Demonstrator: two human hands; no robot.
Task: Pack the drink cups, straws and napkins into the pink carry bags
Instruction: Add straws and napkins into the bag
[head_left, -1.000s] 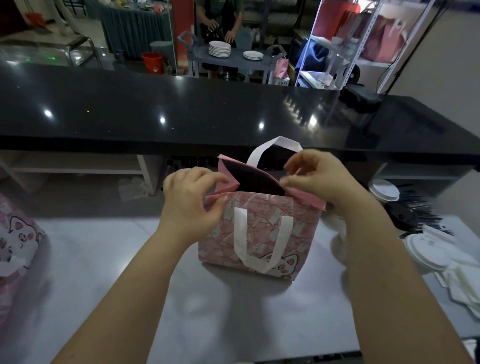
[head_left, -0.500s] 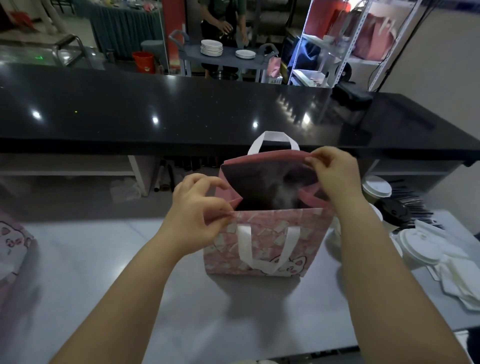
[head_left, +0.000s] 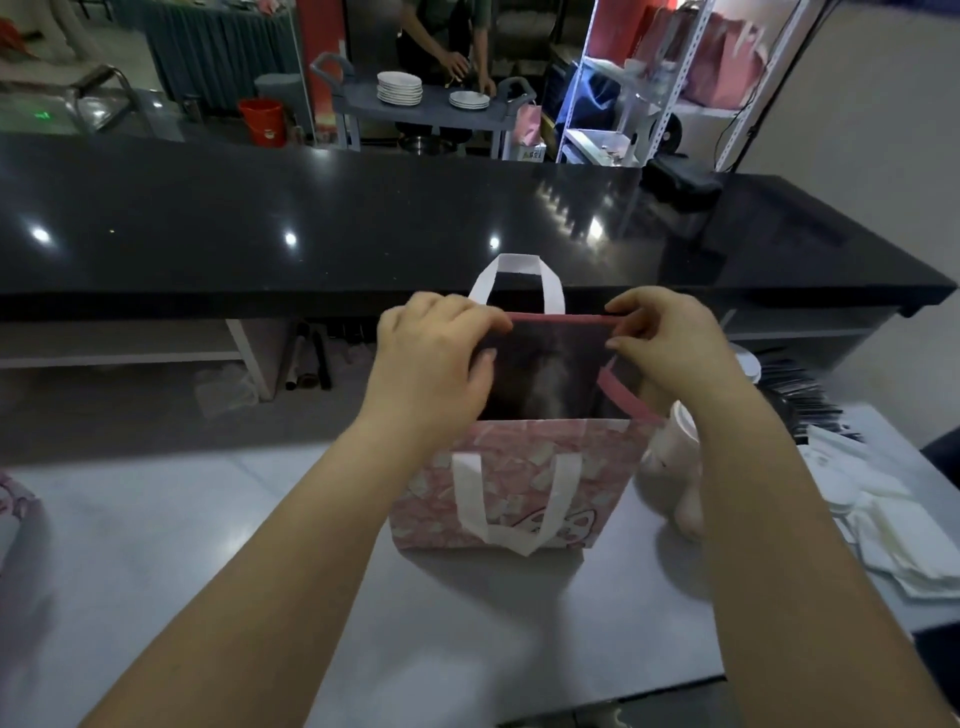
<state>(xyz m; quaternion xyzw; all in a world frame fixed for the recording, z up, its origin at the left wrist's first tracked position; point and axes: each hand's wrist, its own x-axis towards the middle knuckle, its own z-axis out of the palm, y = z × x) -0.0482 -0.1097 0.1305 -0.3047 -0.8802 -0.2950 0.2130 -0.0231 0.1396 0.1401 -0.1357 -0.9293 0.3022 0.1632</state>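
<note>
A pink carry bag (head_left: 524, 467) with white handles and a cat print stands upright on the grey table (head_left: 156, 545), its mouth spread wide and dark inside. My left hand (head_left: 431, 358) grips the far rim at its left corner. At the right corner of that rim my right hand (head_left: 670, 343) pinches the edge. A white drink cup (head_left: 675, 441) stands just right of the bag, partly hidden by my right forearm. White napkins (head_left: 904, 540) lie in a pile at the right, beyond them white lids (head_left: 836, 483) and dark straws (head_left: 800, 395).
A long black counter (head_left: 363, 228) runs across just behind the bag. Another pink bag (head_left: 13, 514) peeks in at the left edge. Behind the counter a person stands at a grey cart with stacked plates (head_left: 400, 88).
The bag went from half folded to fully spread open. My left hand moved from the near left corner up to the far rim, and my right hand slid along that rim to its right corner.
</note>
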